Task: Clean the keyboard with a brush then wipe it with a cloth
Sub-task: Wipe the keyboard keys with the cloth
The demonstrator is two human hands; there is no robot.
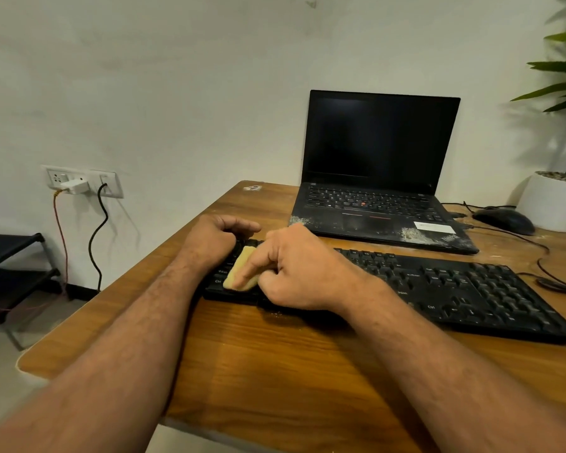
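My count: 2 hands, left (214,237) & right (296,266). 1 cloth (239,269), 1 keyboard (455,289), 1 laptop (379,171), 1 mouse (504,220), 1 potted plant (553,201), 1 worktop (275,361). On wall: 1 socket panel (84,181), w/ 1 white adapter (74,186).

head view looks forward and down, close over the desk (275,354).

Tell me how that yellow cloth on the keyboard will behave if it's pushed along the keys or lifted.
The yellow cloth is folded into a small pad under the right hand, so it probably goes floppy and unfolds if lifted. It looks thin and light. Pushed across the keyboard, it may snag on key edges rather than slide.
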